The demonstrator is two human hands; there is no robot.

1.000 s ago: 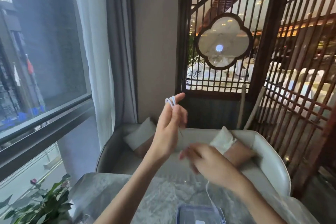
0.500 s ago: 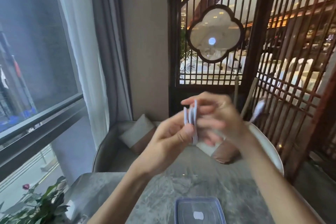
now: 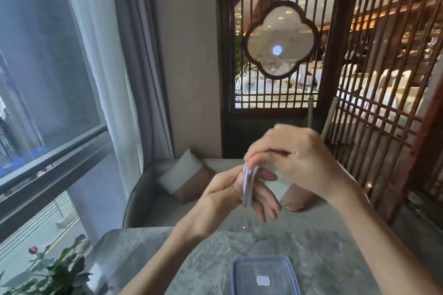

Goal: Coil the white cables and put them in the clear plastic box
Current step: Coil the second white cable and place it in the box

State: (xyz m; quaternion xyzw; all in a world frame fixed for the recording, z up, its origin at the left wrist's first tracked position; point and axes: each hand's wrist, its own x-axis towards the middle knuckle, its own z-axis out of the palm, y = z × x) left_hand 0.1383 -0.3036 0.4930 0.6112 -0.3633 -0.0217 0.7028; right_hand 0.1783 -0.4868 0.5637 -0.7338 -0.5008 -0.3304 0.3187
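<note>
Two bare hands meet above the marble table [image 3: 311, 258], at about the centre of the head view. Left hand [image 3: 230, 199] comes up from 7 o'clock with its fingers [image 3: 266, 203] stretched out and spread a little toward 4 o'clock; several loops of the white cable [image 3: 248, 185] are wound round those fingers, standing as narrow upright bands, and the thumb lies against the near side of the loops. Right hand [image 3: 294, 160] reaches in from 4 o'clock and sits just above and beyond the left, knuckles up, its fingers curled down with the tips touching the top of the loops at 12 o'clock of the coil. It is motion-blurred, so whether it pinches a free end of the cable I cannot tell.

Clear plastic box [image 3: 265, 275] rests on the table at 6 o'clock, below both hands and well apart from them, its blue-edged lid on, a small white patch showing at its middle. A potted plant [image 3: 55, 273] stands at 8 o'clock by the window [image 3: 48, 67]. Beyond the table a curved sofa [image 3: 136, 201] with cushions sits at 10 o'clock of the hands, and a dark wooden lattice screen [image 3: 278, 55] rises at 12 o'clock.
</note>
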